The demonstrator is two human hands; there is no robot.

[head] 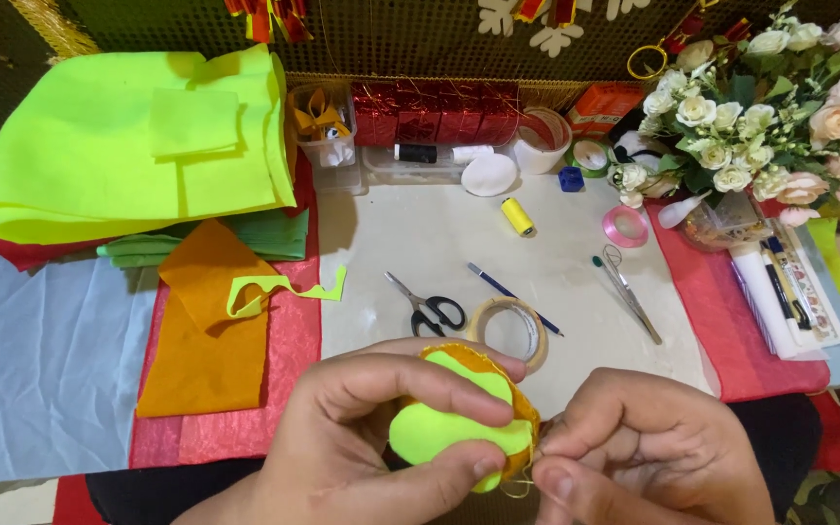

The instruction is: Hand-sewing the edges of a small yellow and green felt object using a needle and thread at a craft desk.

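My left hand (362,437) grips a small stuffed felt piece (444,428), neon yellow-green with an orange edge, at the bottom centre of the view. Thumb and fingers wrap around it. My right hand (644,452) is closed at the piece's right edge, fingertips pinched together on a thin yellowish thread (520,486) that loops below the felt. Whether a needle is between the fingers I cannot tell. Both hands hover over the near edge of the white work mat (420,243).
Black-handled scissors (428,307), a tape roll (509,329), a blue pen (512,297), tweezers (631,301), a yellow thread spool (516,216) and pink ribbon (625,226) lie on the mat. Neon and orange felt sheets (138,146) are stacked left. A flower bouquet (760,107) stands right.
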